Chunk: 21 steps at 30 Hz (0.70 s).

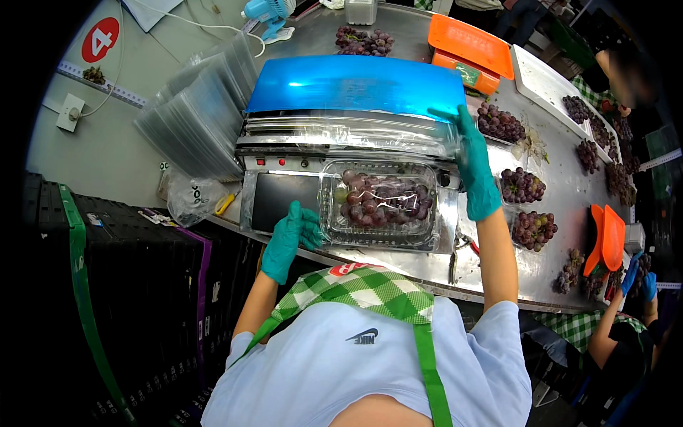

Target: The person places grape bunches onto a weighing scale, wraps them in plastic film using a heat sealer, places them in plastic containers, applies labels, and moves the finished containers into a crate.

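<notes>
My right hand (473,160), in a green glove, reaches to the right end of the wrapping machine (284,146). Its fingers stretch forward beside clear plastic film (356,128) and the blue film-like cover (356,84); the fingertips are slightly smeared. My left hand (292,237), gloved alike, hovers with fingers apart at the left edge of a clear plastic tray (377,237). Bunches of dark red grapes (388,203) fill this tray, which sits at the machine's front. Left of it lies a dark flat plate (286,196).
Clear plastic trays (203,107) stand stacked at left, near a crumpled plastic bag (196,199) and a yellow-handled tool (226,204). Red-handled snips (466,245) lie at the table's front edge. Trayed grapes (523,186) and an orange scale (469,53) stand to the right. Co-workers' blue-gloved hands (633,277) are far right.
</notes>
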Motion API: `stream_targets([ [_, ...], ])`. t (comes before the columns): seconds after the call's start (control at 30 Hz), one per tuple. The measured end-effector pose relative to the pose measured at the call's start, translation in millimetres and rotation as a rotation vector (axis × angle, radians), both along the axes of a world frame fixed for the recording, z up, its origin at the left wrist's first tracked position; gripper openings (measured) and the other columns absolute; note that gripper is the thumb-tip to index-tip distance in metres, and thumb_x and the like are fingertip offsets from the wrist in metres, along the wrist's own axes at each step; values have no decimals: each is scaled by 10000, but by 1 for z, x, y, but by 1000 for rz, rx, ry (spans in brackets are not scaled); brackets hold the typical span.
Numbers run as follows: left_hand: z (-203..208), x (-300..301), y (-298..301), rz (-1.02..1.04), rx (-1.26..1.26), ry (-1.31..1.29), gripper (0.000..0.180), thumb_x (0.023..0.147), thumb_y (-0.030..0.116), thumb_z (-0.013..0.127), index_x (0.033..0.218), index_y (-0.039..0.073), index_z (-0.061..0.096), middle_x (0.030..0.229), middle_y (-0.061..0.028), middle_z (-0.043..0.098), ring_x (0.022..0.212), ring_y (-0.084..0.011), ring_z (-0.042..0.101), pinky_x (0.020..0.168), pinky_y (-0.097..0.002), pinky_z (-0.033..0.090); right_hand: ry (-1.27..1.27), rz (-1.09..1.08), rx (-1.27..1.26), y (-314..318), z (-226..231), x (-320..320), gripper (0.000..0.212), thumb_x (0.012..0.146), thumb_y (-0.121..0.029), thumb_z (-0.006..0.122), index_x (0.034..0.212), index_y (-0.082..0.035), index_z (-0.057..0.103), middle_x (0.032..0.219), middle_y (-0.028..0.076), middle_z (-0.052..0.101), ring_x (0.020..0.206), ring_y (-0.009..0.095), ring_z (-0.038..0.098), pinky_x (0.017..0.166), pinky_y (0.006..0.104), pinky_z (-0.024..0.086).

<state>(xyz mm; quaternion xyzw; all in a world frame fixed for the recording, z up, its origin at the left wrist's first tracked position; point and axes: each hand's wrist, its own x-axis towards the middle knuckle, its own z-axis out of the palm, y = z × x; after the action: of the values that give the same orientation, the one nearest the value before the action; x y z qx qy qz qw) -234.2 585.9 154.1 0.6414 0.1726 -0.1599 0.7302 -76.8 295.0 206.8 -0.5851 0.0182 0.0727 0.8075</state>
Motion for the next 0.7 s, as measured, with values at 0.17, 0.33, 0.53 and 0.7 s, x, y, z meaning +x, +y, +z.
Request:
stream_targets([
  [0.17, 15, -13, -4, -125, 21, 43, 382, 841, 393, 448, 960, 33, 490, 683, -84, 590, 562, -119, 558, 474, -191, 410, -168, 245, -479, -2, -11, -71, 237, 806, -118, 553, 1035, -61, 578, 747, 37, 593, 591, 79, 512, 586, 215, 440],
  [0.33, 13, -13, -14, -290, 176, 129, 161, 785, 149, 476, 863, 14, 516, 724, -109, 622, 537, -98, 540, 462, -186, 398, -360, -296, -745, -8, -41, -120, 305, 809, -111, 542, 1111, -89, 507, 849, 25, 526, 678, 89, 484, 584, 219, 409],
  [0.53, 11, -8, -13, -305, 92, 123, 130, 763, 62, 447, 788, -13, 549, 674, -123, 616, 469, -92, 512, 421, -178, 383, 323, 33, -485, -25, -69, -169, 179, 832, -190, 513, 919, -34, 529, 752, 10, 550, 689, 93, 534, 600, 222, 409],
  [0.7, 10, -3, -9, -362, 73, 118, 114, 732, 27, 458, 760, -24, 556, 650, -134, 612, 470, -98, 516, 422, -179, 383, 505, 36, -181, -17, -61, -171, 99, 802, -118, 482, 848, -36, 512, 775, 63, 593, 671, 158, 607, 568, 237, 429],
])
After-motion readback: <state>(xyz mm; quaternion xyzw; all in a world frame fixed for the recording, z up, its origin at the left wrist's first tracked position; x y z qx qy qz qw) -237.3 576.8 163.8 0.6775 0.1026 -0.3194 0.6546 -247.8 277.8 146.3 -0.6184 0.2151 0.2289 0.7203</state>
